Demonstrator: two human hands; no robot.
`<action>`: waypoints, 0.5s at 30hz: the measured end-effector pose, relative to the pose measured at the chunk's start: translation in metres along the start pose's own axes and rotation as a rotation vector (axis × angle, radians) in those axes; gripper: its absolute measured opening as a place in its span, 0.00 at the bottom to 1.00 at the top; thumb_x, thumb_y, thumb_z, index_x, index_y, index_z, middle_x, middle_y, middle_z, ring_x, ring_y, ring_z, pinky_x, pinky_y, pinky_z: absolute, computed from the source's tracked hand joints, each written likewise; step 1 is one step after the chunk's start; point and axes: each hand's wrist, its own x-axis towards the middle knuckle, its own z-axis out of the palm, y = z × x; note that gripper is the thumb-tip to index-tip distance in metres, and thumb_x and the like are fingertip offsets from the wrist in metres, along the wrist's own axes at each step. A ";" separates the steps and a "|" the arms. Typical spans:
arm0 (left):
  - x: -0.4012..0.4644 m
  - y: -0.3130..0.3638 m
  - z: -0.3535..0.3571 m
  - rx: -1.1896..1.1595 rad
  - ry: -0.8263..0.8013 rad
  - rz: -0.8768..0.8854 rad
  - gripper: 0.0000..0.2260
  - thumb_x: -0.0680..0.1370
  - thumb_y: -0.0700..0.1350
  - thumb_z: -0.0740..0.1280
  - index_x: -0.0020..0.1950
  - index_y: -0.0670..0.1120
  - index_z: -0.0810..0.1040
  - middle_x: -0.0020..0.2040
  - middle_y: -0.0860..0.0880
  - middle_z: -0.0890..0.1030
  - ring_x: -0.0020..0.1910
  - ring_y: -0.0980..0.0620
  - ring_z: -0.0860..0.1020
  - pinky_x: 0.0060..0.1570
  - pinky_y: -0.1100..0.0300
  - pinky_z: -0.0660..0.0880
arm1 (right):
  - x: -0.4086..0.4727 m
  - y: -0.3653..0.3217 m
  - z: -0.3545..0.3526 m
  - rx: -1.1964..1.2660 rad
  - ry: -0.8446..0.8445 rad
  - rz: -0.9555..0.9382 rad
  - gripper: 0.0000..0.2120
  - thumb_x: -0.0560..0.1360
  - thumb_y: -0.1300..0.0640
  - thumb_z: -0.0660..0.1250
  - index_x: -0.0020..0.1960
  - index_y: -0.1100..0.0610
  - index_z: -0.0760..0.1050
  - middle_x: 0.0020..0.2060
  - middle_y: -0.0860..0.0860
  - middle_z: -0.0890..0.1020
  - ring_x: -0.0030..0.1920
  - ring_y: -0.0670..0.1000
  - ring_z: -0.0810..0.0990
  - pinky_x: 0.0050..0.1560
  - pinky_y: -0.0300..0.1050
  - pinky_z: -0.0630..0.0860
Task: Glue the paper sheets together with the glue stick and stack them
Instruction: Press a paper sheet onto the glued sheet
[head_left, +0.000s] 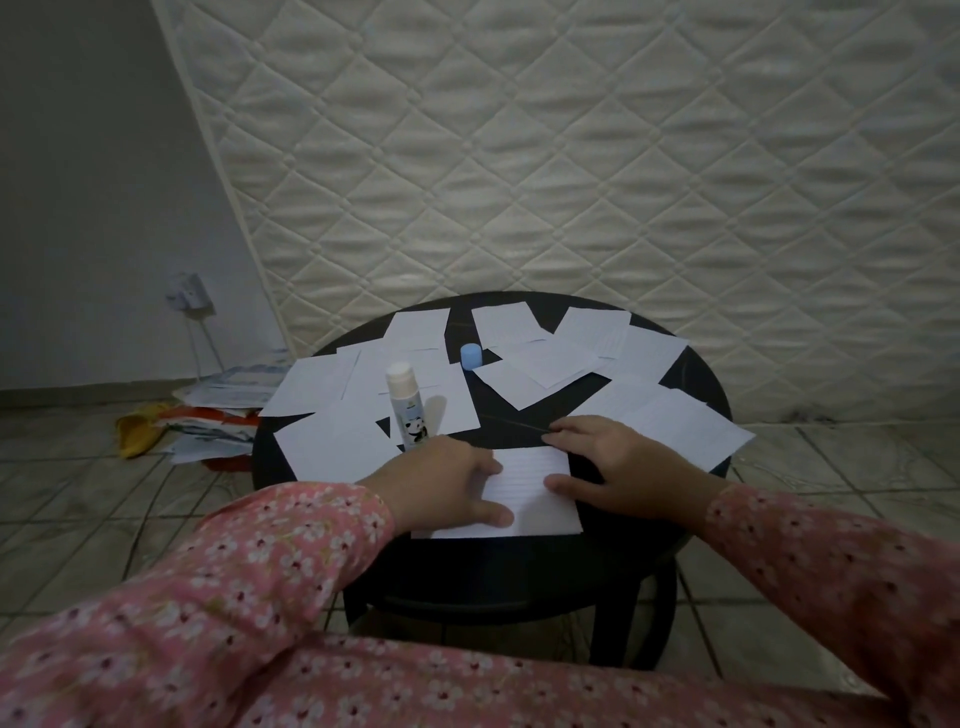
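Note:
A lined paper sheet (524, 493) lies at the near edge of the round dark table (696, 374). My left hand (441, 483) rests flat on its left side, fingers and thumb on the paper. My right hand (628, 467) lies spread on its right side, thumb touching the sheet. The uncapped glue stick (408, 410), white with a panda label, stands upright just behind my left hand; its base is hidden. Its blue cap (471, 356) stands further back. Several loose white sheets (545, 364) cover the rest of the table.
A quilted mattress (571, 156) leans against the wall right behind the table. On the tiled floor to the left lies a pile of papers and bags (218, 415). A wall socket with a plugged cable (189, 299) is at far left.

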 end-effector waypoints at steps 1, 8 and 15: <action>0.001 0.001 0.002 -0.001 0.027 0.005 0.31 0.73 0.64 0.67 0.72 0.53 0.68 0.72 0.53 0.70 0.69 0.52 0.69 0.67 0.54 0.67 | 0.001 -0.002 0.000 0.001 0.033 -0.026 0.33 0.75 0.34 0.58 0.73 0.53 0.67 0.71 0.50 0.69 0.70 0.47 0.66 0.71 0.41 0.62; -0.001 0.004 0.001 -0.033 0.012 0.053 0.30 0.74 0.62 0.67 0.73 0.53 0.68 0.74 0.56 0.65 0.71 0.53 0.66 0.69 0.54 0.64 | 0.002 -0.021 0.002 -0.070 -0.025 -0.245 0.26 0.75 0.39 0.62 0.66 0.54 0.76 0.65 0.51 0.77 0.64 0.50 0.74 0.64 0.48 0.67; -0.008 -0.022 -0.014 -0.085 -0.135 0.006 0.29 0.71 0.52 0.74 0.71 0.56 0.70 0.73 0.63 0.65 0.72 0.55 0.64 0.71 0.55 0.56 | 0.006 -0.010 -0.001 -0.071 -0.090 -0.242 0.28 0.73 0.38 0.63 0.68 0.51 0.74 0.62 0.48 0.75 0.60 0.49 0.73 0.60 0.49 0.68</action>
